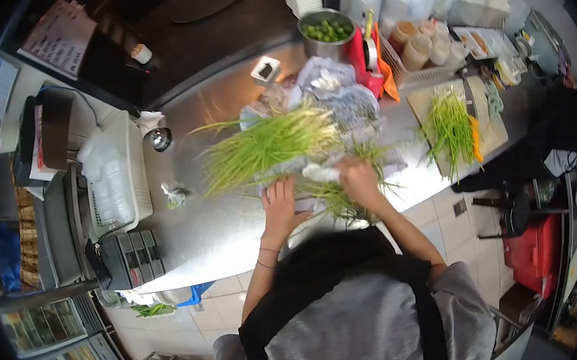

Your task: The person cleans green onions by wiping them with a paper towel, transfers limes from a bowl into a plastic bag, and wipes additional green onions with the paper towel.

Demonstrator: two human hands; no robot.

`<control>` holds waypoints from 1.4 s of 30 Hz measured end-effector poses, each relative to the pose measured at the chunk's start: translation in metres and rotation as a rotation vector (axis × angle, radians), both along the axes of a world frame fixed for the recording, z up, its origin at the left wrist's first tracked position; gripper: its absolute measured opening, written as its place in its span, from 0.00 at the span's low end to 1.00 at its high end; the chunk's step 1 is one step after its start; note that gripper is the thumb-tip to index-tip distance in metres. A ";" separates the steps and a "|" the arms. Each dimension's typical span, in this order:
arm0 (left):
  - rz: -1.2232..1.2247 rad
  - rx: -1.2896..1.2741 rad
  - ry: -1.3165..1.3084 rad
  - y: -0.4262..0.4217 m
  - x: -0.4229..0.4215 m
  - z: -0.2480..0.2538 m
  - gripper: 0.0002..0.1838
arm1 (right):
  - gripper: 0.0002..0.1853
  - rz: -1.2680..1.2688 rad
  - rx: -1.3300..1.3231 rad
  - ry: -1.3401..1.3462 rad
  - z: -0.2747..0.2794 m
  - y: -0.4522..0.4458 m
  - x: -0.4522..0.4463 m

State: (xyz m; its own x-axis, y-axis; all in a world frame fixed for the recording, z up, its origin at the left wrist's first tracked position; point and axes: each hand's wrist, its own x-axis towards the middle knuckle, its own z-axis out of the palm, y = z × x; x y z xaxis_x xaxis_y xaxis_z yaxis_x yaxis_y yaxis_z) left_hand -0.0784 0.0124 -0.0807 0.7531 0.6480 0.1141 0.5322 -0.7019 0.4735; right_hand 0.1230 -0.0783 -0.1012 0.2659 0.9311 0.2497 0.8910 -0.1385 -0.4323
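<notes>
A large bunch of long green stalks (264, 144) lies on the steel counter (210, 232) ahead of me, its pale ends to the right. My left hand (280, 207) rests near its lower edge with the fingers spread on the stalks and wrapping there. To the right, my right hand (360, 181) is closed on a crumpled white cloth or paper (321, 173). Loose green trimmings (343, 202) lie between and below my hands. Behind the bunch are crumpled plastic bags (327, 79).
A cutting board (498, 125) with more greens (450, 126) and an orange-handled knife (476, 140) is at right. Behind stand a pot of green fruit (327, 32) and a basket of jars (419, 53). A white basket (136, 174) is at left. Another person's dark sleeve (509, 162) shows at right.
</notes>
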 end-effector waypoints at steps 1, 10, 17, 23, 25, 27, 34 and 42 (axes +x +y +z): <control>-0.011 0.029 0.013 -0.006 -0.001 -0.001 0.35 | 0.09 -0.046 0.085 0.110 -0.003 -0.004 0.009; -0.022 0.030 0.088 -0.020 -0.002 -0.035 0.15 | 0.06 -0.288 0.405 1.000 0.019 -0.027 0.056; -0.554 0.149 -0.009 -0.054 0.037 -0.008 0.23 | 0.11 -0.454 0.585 1.242 0.042 -0.088 0.075; -0.572 0.243 -0.037 -0.073 0.067 -0.052 0.18 | 0.15 -0.615 0.066 1.472 0.003 -0.158 0.072; -0.588 0.326 -0.016 -0.070 0.070 -0.052 0.16 | 0.16 -0.586 -0.088 1.473 -0.011 -0.166 0.056; -0.585 0.324 -0.021 -0.069 0.073 -0.054 0.15 | 0.16 -0.538 -0.117 1.553 -0.010 -0.156 0.038; -0.425 -0.266 -0.312 -0.032 0.108 -0.001 0.05 | 0.18 -0.392 0.007 1.952 0.026 -0.106 0.042; -0.344 0.010 -0.202 0.025 0.130 -0.047 0.04 | 0.15 -0.315 0.287 1.302 0.025 -0.059 0.078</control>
